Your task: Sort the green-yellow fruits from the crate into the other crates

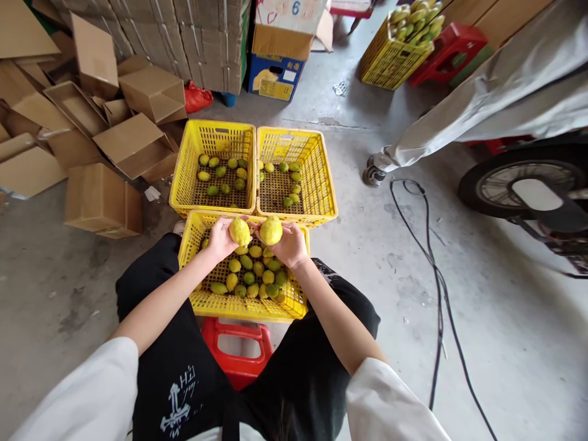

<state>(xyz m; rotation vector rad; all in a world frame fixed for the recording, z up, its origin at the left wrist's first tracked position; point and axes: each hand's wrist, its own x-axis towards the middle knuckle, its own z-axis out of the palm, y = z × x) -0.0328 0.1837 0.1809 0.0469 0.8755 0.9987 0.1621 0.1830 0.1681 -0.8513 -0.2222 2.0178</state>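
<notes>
My left hand (221, 239) is closed around a yellow lemon (239, 231). Close beside it, my right hand (290, 245) grips another yellow lemon (271, 230). Both lemons are held up over the near yellow crate (248, 311), where many green and yellow lemons (249, 278) lie on the bottom. Behind it stand two more yellow crates side by side. The back left crate (182, 177) has several lemons scattered inside, mostly green. In the back right crate (325, 171), several lemons sit along the left and right sides.
A red stool (264, 343) is between my knees. Cardboard boxes (103, 196) pile up at left. Black cable (436, 275) lies on the floor at right, near a person's leg (422, 135) and a wheel (519, 177). A full yellow crate (390, 58) stands farther back.
</notes>
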